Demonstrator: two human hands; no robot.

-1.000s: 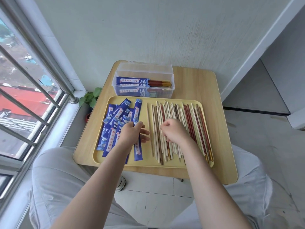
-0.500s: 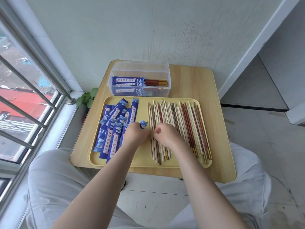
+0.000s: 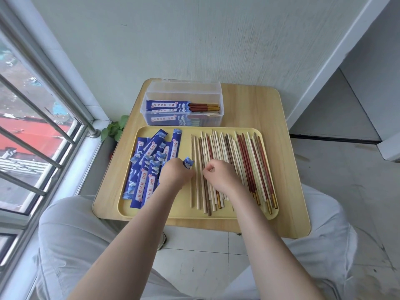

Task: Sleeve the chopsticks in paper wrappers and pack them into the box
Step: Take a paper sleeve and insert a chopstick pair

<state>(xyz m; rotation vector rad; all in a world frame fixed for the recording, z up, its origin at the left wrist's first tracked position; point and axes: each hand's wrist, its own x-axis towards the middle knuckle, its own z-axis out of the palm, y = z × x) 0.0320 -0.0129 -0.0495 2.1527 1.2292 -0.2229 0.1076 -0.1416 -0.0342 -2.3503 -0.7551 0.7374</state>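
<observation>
Chopsticks (image 3: 232, 167) lie loose in a row across the right half of a yellow tray (image 3: 218, 215), pale wooden ones mixed with dark red ones that have gold tips. Blue paper wrappers (image 3: 149, 165) with white labels are heaped on the left half of the same tray. The left hand (image 3: 176, 174) is curled round one blue wrapper (image 3: 188, 163), whose wave-printed end sticks up past the knuckles, between the wrapper heap and the chopstick row. The right hand (image 3: 218, 175) sits just beside it, over the pale sticks at the left of the row, fingers curled into a fist; whether it pinches a stick cannot be told from above. Beyond the tray, on the wooden worktop (image 3: 255, 109), stands a clear plastic box (image 3: 184, 92) with its lid open, holding sleeved pairs laid flat, red-and-gold ends pointing right. A small green plant (image 3: 114, 129) shows at the worktop's left edge, beside a barred window (image 3: 39, 118). Pale trousers (image 3: 71, 234) frame the bottom.
</observation>
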